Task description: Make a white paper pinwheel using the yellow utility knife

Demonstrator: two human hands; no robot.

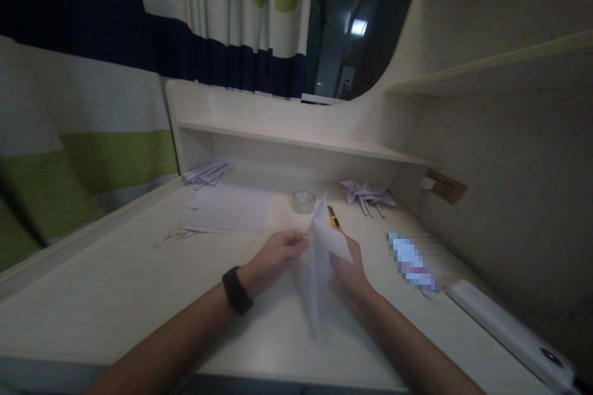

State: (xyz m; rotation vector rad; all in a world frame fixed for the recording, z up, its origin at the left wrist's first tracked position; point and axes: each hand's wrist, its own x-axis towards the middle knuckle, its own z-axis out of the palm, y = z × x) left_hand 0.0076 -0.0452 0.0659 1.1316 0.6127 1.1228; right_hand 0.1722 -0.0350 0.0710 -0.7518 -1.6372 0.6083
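Observation:
A folded white paper point(317, 265) stands up on edge between my hands over the middle of the desk, one flap bent out to the right. My left hand point(280, 253), with a black band on its wrist, pinches the paper's left edge between thumb and fingertips. My right hand point(349, 262) grips it from the right side, its fingers partly hidden behind the flap. Just beyond the paper are a yellow box cutter point(334, 219), partly covered, and a roll of clear tape point(303, 202).
White sheets point(231, 207) lie at the back left, with narrow paper strips point(208, 173) behind and thin sticks or ties point(173, 234) beside them. Paper pinwheels point(365, 194) are piled back right. A blurred-out phone-like object point(412, 262) and a long white lamp-like bar point(509, 333) lie right.

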